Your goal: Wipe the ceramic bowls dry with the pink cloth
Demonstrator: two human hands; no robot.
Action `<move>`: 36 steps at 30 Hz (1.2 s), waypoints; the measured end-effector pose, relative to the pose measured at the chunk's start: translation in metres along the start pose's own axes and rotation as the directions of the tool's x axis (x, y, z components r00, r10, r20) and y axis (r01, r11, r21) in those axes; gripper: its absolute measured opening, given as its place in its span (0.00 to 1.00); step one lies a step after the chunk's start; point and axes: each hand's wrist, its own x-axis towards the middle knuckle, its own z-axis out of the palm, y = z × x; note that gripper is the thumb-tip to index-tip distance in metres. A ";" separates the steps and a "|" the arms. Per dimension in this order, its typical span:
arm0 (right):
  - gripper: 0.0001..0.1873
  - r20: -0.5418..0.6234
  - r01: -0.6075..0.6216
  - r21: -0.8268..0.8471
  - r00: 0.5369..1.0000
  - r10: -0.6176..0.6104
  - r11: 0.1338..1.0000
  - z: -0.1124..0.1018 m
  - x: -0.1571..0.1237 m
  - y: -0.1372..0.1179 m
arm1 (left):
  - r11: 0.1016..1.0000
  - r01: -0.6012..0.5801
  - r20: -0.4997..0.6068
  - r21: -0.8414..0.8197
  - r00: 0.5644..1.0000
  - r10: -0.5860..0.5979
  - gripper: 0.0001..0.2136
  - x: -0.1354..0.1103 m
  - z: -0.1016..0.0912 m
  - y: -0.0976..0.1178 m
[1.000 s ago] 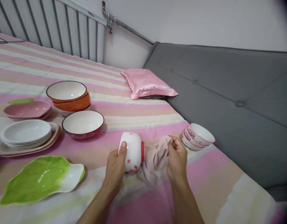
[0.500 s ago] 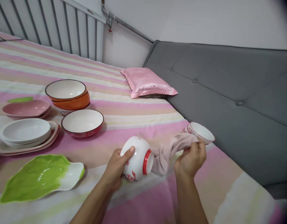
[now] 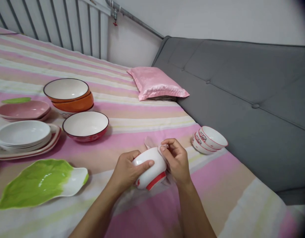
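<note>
My left hand grips a small white bowl with a red rim, tipped so its base faces up and away. My right hand presses a pale pink cloth against the bowl's right side, fingers pinched on the fabric. Most of the cloth is hidden behind the bowl and my hand. Both hands hover just above the pink striped bedsheet.
A stack of small red-patterned bowls sits to the right by the grey headboard. To the left lie a red bowl, orange bowls, white plates on a tray, a pink dish, a green leaf dish. A pink pillow lies behind.
My right hand drew the cloth back from the stacked bowls and brought it up against the bowl. My left hand turned the bowl so its base points upward.
</note>
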 end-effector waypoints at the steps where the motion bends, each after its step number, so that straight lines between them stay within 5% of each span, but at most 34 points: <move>1: 0.07 0.000 -0.007 -0.005 1.000 0.007 1.000 0.000 0.000 0.001 | 1.000 -0.010 -0.042 -0.008 0.999 0.010 0.16 0.001 0.000 -0.001; 7: 0.13 0.142 -0.045 -0.008 0.989 0.045 0.999 -0.003 0.002 0.003 | 0.994 0.000 -0.163 -0.111 0.986 -0.018 0.15 0.001 -0.001 0.001; 17: 0.13 0.110 -0.272 0.115 0.959 0.259 0.955 0.001 0.004 0.016 | 0.918 0.054 -0.334 -0.393 0.922 -0.197 0.15 0.006 -0.001 -0.013; 24: 0.07 0.103 0.007 -0.147 0.995 0.009 0.989 0.006 0.000 0.001 | 0.932 0.054 -0.301 -0.358 0.939 -0.170 0.18 0.005 0.002 -0.013; 30: 0.07 0.255 0.308 -0.330 0.939 -0.230 0.893 0.017 -0.014 -0.029 | 0.971 0.031 -0.280 -0.238 0.955 -0.099 0.19 0.004 0.005 -0.014; 33: 0.08 0.297 0.347 -0.352 0.922 -0.248 0.869 0.021 -0.016 -0.031 | 0.970 0.025 -0.291 -0.241 0.952 -0.097 0.20 0.004 0.005 -0.016; 36: 0.06 0.221 0.257 -0.305 0.956 -0.194 0.917 0.018 -0.012 -0.021 | 0.953 0.028 -0.317 -0.301 0.940 -0.128 0.21 0.005 0.007 -0.017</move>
